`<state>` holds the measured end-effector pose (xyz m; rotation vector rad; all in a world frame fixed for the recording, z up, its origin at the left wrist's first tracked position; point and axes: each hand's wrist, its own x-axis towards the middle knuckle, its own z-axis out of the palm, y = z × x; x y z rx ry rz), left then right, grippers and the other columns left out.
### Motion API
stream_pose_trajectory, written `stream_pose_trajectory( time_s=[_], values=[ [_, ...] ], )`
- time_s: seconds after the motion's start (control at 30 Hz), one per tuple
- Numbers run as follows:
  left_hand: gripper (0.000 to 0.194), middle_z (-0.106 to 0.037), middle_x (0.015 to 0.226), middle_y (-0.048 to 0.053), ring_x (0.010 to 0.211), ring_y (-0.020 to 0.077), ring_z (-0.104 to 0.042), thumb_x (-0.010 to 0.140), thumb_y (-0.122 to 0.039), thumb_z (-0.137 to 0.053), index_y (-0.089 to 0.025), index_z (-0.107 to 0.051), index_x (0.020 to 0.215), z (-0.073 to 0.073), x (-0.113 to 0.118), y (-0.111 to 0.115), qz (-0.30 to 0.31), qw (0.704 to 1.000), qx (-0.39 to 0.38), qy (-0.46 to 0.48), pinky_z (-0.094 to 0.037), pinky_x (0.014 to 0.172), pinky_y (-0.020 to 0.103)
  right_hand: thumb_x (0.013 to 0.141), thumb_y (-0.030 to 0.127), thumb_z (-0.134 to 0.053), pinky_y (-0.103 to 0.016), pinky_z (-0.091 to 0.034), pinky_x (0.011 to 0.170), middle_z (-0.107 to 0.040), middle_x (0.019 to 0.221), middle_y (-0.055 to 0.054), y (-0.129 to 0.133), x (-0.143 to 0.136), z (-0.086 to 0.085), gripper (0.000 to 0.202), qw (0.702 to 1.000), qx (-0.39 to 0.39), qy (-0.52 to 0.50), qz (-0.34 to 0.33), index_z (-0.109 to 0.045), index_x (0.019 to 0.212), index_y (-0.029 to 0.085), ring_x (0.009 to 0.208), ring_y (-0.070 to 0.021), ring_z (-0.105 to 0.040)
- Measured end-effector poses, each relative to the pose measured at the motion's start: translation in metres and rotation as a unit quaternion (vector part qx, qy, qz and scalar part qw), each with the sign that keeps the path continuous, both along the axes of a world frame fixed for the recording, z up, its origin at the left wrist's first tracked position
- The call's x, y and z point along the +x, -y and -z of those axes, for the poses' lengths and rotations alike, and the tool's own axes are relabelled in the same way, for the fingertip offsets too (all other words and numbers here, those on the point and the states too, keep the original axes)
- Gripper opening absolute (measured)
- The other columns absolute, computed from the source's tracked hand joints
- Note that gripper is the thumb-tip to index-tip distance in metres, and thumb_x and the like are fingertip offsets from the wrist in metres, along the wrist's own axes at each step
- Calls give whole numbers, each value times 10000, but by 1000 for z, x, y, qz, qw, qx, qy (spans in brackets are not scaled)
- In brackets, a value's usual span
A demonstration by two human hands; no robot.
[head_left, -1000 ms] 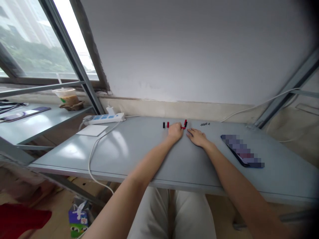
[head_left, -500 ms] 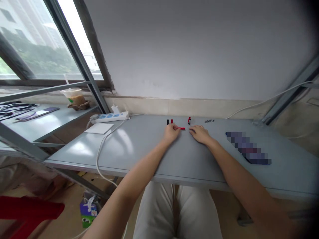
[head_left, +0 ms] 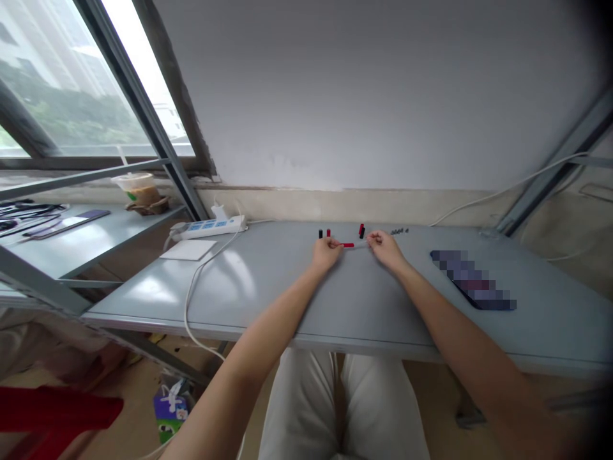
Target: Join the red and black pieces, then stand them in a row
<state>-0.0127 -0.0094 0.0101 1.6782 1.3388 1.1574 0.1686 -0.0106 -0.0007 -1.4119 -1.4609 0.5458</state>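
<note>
My left hand (head_left: 327, 253) is closed in a pinch round one end of a slim red stick-like piece (head_left: 348, 245), which points right, low over the table. To the right of it, my right hand (head_left: 387, 250) has thumb and fingertips pressed together; whatever they hold is too small to make out. Just beyond my left hand stand a short black cylinder (head_left: 320, 234) and a short red cylinder (head_left: 328, 232). Between and behind the hands is another pair, one red piece (head_left: 361, 227) and one black piece (head_left: 363, 234), close together. Several tiny dark metallic pieces (head_left: 399, 231) lie behind my right hand.
A phone with a blurred screen (head_left: 472, 281) lies on the grey table (head_left: 268, 281) at right. On the left are a white power strip (head_left: 211, 227), a white flat box (head_left: 188, 250) and a white cable (head_left: 188, 306) hanging over the front edge. The wall (head_left: 335, 128) rises behind.
My right hand has lifted its fingers from the tabletop and drawn them into a pinch. My left hand keeps the red piece in nearly the same place. The view has shifted slightly.
</note>
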Motion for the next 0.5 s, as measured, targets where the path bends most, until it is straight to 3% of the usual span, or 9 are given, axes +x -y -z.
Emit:
stream_pose_trajectory(
  time_s=[0.2, 0.37, 0.5],
  values=[
    [35, -560, 578, 21, 543, 97, -477, 667, -153, -598, -134, -588, 639, -1, 0, 0, -2, 1000, -15, 14, -378, 566, 240, 766, 317, -481, -267, -407, 585, -582, 660, -36, 3, 1, -4, 139, 1000, -22, -17, 8, -518, 743, 186, 590, -135, -525],
    [74, -597, 621, 43, 545, 93, -479, 679, -203, -627, -130, -623, 665, -7, -1, 4, 19, 996, -61, 66, -391, 574, 246, 778, 362, -480, -225, -363, 474, -576, 683, -35, 6, 1, -7, 185, 995, -63, -74, 0, -517, 776, 181, 512, -97, -470],
    [70, -621, 664, 53, 575, 91, -505, 691, -192, -625, -125, -634, 673, -11, 0, 9, 64, 991, -70, 98, -407, 617, 248, 769, 394, -507, -216, -365, 479, -576, 697, -30, 14, -7, -12, 220, 992, -80, -84, -54, -521, 793, 176, 524, -86, -468]
  ],
)
